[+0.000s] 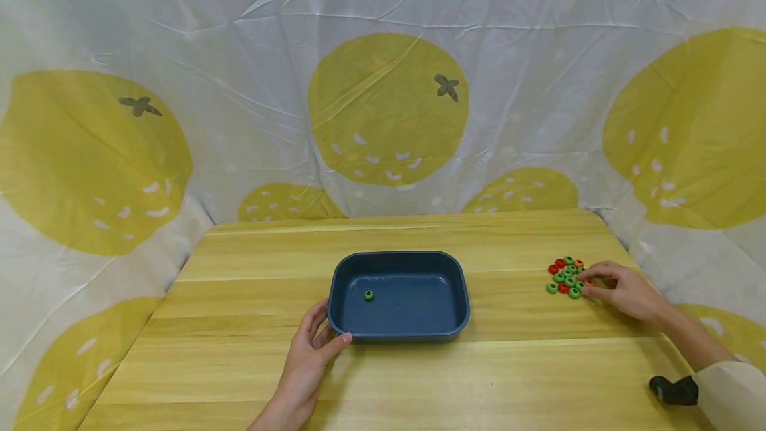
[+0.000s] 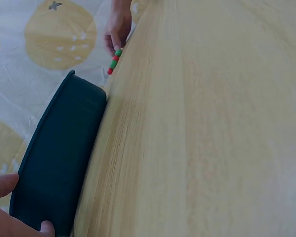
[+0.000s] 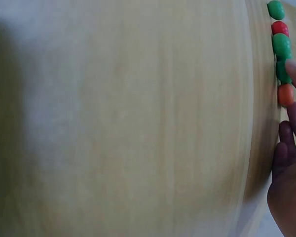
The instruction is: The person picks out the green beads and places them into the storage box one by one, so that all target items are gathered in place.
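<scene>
A dark blue rectangular bin (image 1: 397, 334) stands on the table with one green bead (image 1: 369, 295) inside. My left hand (image 1: 307, 358) holds its near left corner, thumb at the front and fingers along the left side; the left wrist view shows the bin's outer wall (image 2: 59, 148) by the fingertips. To the right lies a loose cluster of green, red and orange beads (image 1: 559, 278). My right hand (image 1: 625, 291) reaches into the cluster's right side, thumb and fingertips apart. In the right wrist view the thumb touches a green bead (image 3: 283, 72), with an orange bead (image 3: 285, 95) near the index finger.
The wooden table (image 1: 239, 344) carries the bin near its middle. A white curtain (image 1: 251, 98) with yellow fruit prints surrounds the back and sides. Below the right forearm a black object (image 1: 673, 391) shows at the sleeve cuff (image 1: 727, 394).
</scene>
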### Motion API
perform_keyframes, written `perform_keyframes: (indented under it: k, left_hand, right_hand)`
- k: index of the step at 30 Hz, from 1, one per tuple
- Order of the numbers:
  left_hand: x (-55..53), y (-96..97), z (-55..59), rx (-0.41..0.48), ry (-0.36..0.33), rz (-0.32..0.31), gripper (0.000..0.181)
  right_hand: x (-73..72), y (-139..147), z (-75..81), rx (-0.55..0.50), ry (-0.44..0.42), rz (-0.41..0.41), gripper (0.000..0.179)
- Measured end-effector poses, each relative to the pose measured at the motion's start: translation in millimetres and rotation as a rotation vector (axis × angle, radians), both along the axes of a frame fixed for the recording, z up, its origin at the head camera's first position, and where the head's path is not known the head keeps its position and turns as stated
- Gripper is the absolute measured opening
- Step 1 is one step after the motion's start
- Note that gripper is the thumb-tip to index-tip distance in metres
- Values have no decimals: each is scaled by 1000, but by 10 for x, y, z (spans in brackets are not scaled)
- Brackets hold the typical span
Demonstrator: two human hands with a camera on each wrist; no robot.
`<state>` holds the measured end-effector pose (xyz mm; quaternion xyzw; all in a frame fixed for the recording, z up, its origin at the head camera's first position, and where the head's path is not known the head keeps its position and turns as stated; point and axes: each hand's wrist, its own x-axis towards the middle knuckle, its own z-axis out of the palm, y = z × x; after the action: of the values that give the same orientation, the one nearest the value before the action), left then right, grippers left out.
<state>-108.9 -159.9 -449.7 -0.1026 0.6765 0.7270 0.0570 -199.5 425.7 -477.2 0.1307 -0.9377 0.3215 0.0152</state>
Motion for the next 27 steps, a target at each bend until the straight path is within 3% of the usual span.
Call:
perform_keyframes:
  k: [14,23,27]
  left_hand:
    - [-7,-19,-12,-11,-4,3,77]
    - [-9,-12,-11,3,10,0,77]
    - [-10,-7,-8,4,10,0,77]
  right_hand:
    - [-42,6,-92,-12,-66,25,29]
    - [-13,9,13,-3,-73,13,31]
    - [-27,17,88,-49,-104,24,30]
